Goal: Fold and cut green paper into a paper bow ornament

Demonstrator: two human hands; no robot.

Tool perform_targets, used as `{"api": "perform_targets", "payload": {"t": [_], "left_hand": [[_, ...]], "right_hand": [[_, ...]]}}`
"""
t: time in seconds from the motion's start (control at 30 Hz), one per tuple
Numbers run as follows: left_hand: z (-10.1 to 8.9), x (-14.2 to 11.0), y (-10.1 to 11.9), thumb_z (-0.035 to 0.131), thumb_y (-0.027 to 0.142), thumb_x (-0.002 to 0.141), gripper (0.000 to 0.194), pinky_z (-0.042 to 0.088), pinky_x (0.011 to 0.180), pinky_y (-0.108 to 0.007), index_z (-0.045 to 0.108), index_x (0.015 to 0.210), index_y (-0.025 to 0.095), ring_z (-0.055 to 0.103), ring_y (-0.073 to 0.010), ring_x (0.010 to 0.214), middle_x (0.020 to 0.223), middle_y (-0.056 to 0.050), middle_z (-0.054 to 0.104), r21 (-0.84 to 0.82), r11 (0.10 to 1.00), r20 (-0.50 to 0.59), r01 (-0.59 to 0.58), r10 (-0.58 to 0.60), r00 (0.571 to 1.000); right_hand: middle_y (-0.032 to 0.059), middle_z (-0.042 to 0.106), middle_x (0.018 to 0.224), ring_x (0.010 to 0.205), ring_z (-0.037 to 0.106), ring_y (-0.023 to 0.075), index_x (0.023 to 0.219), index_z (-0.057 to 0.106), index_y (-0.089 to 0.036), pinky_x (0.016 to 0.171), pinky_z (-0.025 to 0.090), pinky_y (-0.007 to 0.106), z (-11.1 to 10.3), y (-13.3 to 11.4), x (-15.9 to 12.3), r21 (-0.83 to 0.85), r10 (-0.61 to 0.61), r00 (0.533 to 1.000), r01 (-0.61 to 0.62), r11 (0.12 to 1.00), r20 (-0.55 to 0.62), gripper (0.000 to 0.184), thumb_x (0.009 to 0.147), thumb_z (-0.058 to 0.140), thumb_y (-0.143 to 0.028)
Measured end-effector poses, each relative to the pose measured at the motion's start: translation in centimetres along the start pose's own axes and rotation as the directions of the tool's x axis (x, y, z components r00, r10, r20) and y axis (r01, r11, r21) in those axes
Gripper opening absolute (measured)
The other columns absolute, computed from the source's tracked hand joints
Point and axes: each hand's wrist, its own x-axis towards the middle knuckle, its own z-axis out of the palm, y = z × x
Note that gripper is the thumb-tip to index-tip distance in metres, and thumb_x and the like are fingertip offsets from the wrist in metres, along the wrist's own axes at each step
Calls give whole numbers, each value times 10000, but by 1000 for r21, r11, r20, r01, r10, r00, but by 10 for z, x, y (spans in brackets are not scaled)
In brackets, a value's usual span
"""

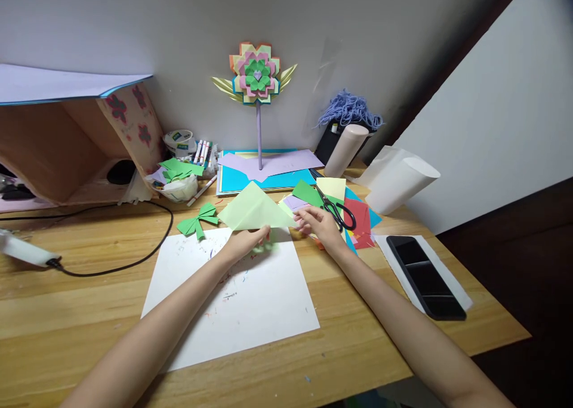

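A light green folded paper triangle [254, 209] is held up just above a white sheet [233, 294] on the wooden desk [80, 312]. My left hand [249, 241] pinches its lower edge from below, fingers closed on it. My right hand [316, 224] grips the triangle's right corner with curled fingers. Close to my right hand, black-handled scissors [338, 212] lie on a pile of coloured paper pieces [358, 220].
A paper flower on a stick [256, 76] stands at the wall over blue and lilac sheets [264, 172]. A green paper bow [199, 218], markers [202, 152], a tape tub [178, 140], a glue gun with cable [27, 251], a phone [425, 275], a paper roll [394, 178] and a cardboard box [76, 145] surround the sheet.
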Motion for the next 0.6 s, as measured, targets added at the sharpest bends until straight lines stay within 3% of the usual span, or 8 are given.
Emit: {"api": "perform_targets", "payload": {"t": [0.1,0.17,0.33,0.5,0.6], "left_hand": [[5,-1,-1,448,456,742,327,419,495,-238,599,627,189,534,-158,593,648,-18,598,-16,1000,44,4,-4,999],[9,0,-2,470,445,738,315,426,486,-243,625,662,183,555,-168,611,685,-40,636,-29,999,35,-36,37,999],[15,6,-6,567,307,700,171,466,652,-272,616,591,186,580,-166,629,620,-44,653,-42,978,-57,-205,202,978],[19,9,-12,544,313,720,235,419,434,-236,596,551,157,519,-129,456,520,-45,607,-77,983,-115,-166,157,981],[20,12,-17,532,299,724,227,446,432,-226,607,587,135,555,-128,457,551,-57,630,-160,964,-195,-212,180,964]], "right_hand": [[18,645,680,537,555,89,769,637,-146,513,458,204,7,-5,-7,-9,78,971,-78,997,225,290,698,658,-427],[16,643,632,500,540,78,709,619,-136,511,449,202,12,-6,-12,-30,100,951,-96,995,294,277,688,679,-405],[22,642,621,506,555,81,712,613,-128,530,458,210,23,-7,-21,-23,71,952,-67,997,297,293,713,658,-418],[34,653,594,465,556,86,685,558,-136,474,445,203,20,-6,-19,-76,102,958,-85,994,268,311,727,642,-432],[31,650,558,425,543,85,685,535,-142,433,427,193,13,-7,-15,-119,127,956,-99,988,263,323,722,642,-444]]}}
